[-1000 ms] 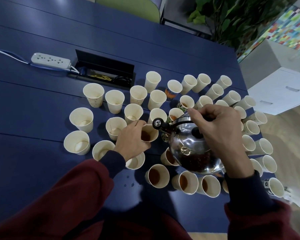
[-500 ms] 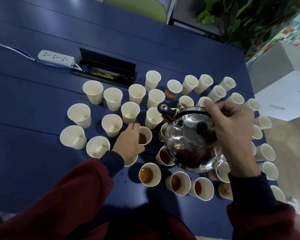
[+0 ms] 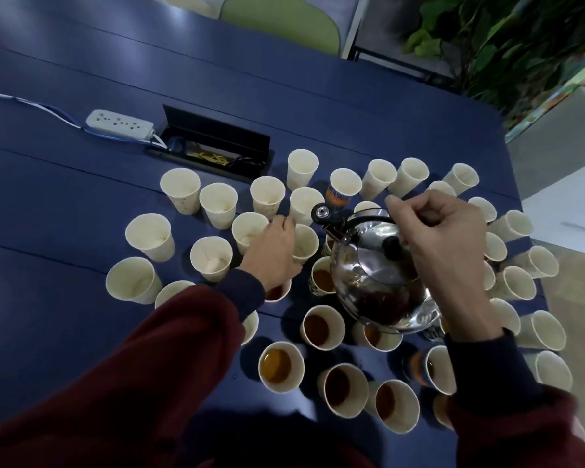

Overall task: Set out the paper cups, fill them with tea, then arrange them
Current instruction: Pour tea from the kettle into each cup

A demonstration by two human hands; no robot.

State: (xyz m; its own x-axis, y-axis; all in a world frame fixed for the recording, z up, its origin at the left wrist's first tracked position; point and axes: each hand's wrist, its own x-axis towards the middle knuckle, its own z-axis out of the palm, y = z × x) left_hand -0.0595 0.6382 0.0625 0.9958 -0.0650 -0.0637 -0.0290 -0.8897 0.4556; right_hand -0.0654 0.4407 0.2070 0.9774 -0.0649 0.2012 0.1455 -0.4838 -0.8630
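Note:
Several paper cups crowd the blue table [image 3: 65, 298]. The ones nearest me hold brown tea, such as this filled cup [image 3: 279, 366]; those at the back and left are empty, like this one [image 3: 149, 236]. My right hand [image 3: 439, 244] grips the handle of a steel kettle [image 3: 375, 282], held above the cups with its spout [image 3: 321, 212] pointing away to the left. My left hand [image 3: 272, 251] curls round the side of an empty cup [image 3: 306, 243] just left of the spout. A filled cup [image 3: 277, 293] sits partly hidden under my left wrist.
A white power strip [image 3: 119, 123] with its cable lies at the back left, beside an open black cable box [image 3: 217, 146] set into the table. A green chair [image 3: 281, 21] and a plant [image 3: 507, 42] stand beyond the far edge. White cabinets are on the right.
My left hand left the filled cup and moved back to an empty cup behind it. The kettle swung level, and its spout rose and moved farther away.

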